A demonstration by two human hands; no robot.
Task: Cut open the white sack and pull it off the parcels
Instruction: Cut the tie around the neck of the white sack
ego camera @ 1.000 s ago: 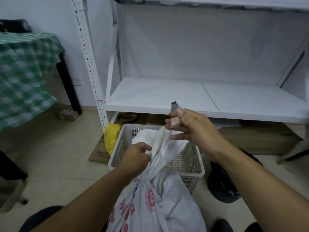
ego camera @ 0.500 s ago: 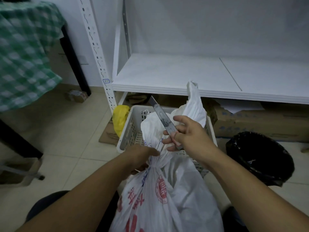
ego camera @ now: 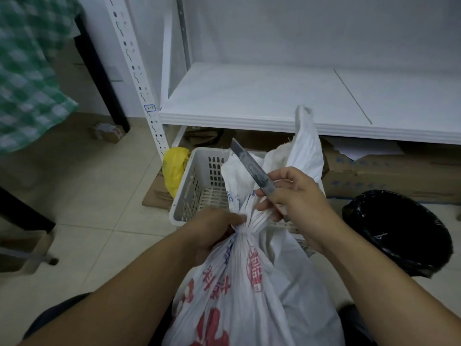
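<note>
A white woven sack (ego camera: 252, 293) with red and blue print stands between my knees, tied shut at a bunched neck. Its loose top flares up toward the shelf. My left hand (ego camera: 212, 231) grips the sack just left of the tied neck. My right hand (ego camera: 296, 203) holds a grey utility knife (ego camera: 252, 168), blade pointing up and to the left, with its fingers resting against the neck. The parcels are hidden inside the sack.
A white slotted plastic basket (ego camera: 197, 181) stands behind the sack, with a yellow bag (ego camera: 174, 168) to its left. A black-lined bin (ego camera: 399, 231) is at the right. A white metal shelf (ego camera: 262, 96), cardboard boxes (ego camera: 389, 176) beneath it, and a green-checked tablecloth (ego camera: 27, 71) at left.
My right hand came down from above the sack, turned the knife blade-up and settled at the tied neck. The sack's loose top now stands up. The view tilted downward.
</note>
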